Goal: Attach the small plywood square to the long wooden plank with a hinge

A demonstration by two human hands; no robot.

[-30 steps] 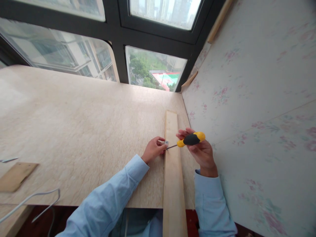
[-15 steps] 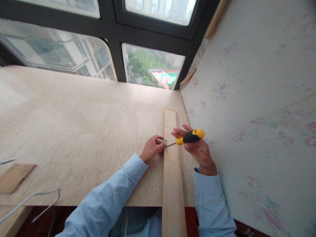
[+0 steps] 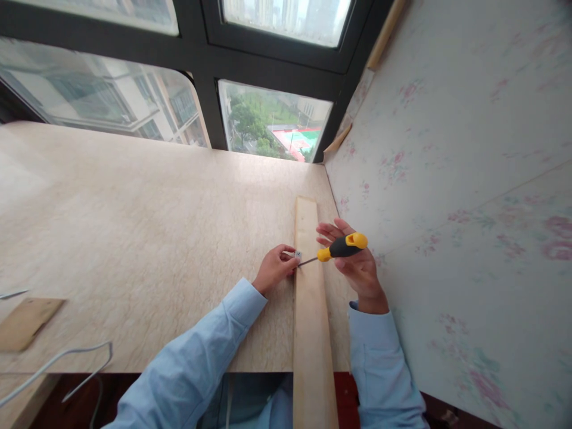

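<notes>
A long pale wooden board [image 3: 309, 316] lies lengthwise on the countertop and juts past its front edge. At the board's left edge, my left hand [image 3: 276, 268] is closed, its thumb and fingertips pinching a small shiny metal bracket [image 3: 298, 254] against the wood. A yellow-and-black screwdriver [image 3: 343, 246] slants over the board, its thin shaft reaching the bracket by my left fingertips. My right hand [image 3: 353, 256] has the screwdriver's handle between thumb and palm, with the other fingers loosely stretched out. Whether a screw sits under the tip is too small to tell.
The floral-papered wall [image 3: 447, 208] rises close on the right. Dark-framed windows [image 3: 208, 113] stand behind the stone-look countertop [image 3: 156, 220]. At the left lie a thin brown plate [image 3: 29, 325], a slim pointed metal piece [image 3: 13, 294] and a white cable [image 3: 58, 356] over the front edge.
My right fingers have opened out from the screwdriver handle and shifted slightly. The screwdriver's tip and my left hand stay at about the same place on the board.
</notes>
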